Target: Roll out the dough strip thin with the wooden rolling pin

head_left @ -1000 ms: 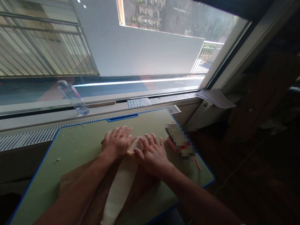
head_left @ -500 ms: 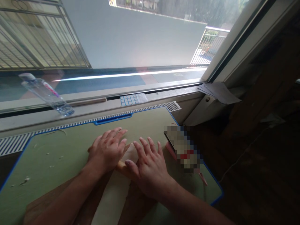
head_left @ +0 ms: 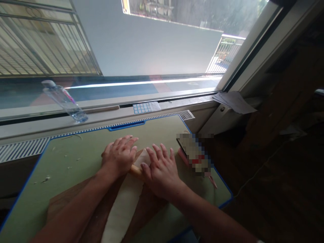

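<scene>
A wooden rolling pin point(head_left: 136, 171) lies across a long pale strip of dough point(head_left: 124, 206), near the strip's far end. My left hand point(head_left: 120, 156) rests palm down over the pin's left part, fingers stretched forward. On the right part lies my right hand point(head_left: 162, 170), flat with its fingers spread and its thumb beside the pin. Both hands hide most of the pin. Under the dough is a brown wooden board point(head_left: 68, 195), partly covered by my forearms.
The board sits on a green table with a blue edge point(head_left: 96, 138). Dough scraps point(head_left: 46, 179) lie at left, a blurred-out phone-like object point(head_left: 193, 152) at right. A water bottle point(head_left: 67, 101), a blue-and-white gridded sheet point(head_left: 142, 108) and papers point(head_left: 234, 101) rest along the windowsill.
Both hands and the rolling pin have shifted slightly forward along the dough, toward its far end. The whole view has also moved a little, with the bottle appearing farther right.
</scene>
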The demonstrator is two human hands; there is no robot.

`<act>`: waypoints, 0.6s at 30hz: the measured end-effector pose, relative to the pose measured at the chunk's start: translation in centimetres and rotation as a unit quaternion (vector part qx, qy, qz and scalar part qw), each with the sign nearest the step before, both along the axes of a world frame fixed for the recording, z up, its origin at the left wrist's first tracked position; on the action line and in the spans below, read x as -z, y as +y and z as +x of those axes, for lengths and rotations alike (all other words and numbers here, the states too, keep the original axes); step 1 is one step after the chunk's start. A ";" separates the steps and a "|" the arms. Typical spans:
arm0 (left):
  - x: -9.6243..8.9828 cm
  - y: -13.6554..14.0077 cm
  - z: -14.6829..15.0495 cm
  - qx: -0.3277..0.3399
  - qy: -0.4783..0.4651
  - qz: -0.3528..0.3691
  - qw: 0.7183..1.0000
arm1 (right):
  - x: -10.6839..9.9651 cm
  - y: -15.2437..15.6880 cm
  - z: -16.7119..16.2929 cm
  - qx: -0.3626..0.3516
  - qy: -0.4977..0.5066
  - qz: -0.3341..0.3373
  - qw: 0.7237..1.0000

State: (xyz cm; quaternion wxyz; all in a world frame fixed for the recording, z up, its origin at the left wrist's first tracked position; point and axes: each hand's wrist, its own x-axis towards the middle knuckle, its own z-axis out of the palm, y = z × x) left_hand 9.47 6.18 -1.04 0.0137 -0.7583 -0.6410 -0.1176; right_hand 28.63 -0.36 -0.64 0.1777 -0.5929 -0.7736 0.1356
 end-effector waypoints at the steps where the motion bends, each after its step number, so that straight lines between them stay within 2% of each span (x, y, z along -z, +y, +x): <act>1: -0.1 -0.3 -0.1 -0.004 0.000 -0.001 1.000 | -0.1 -0.1 -0.1 -0.001 -0.002 -0.002 1.000; 9: 0.3 -4.3 -1.8 -0.027 -0.004 0.017 0.999 | -0.7 -2.8 -1.6 -0.027 -0.039 -0.001 0.999; 18: 0.1 -12.9 -4.0 -0.074 -0.016 0.007 0.997 | -0.2 -8.2 -3.8 -0.088 -0.038 0.036 0.995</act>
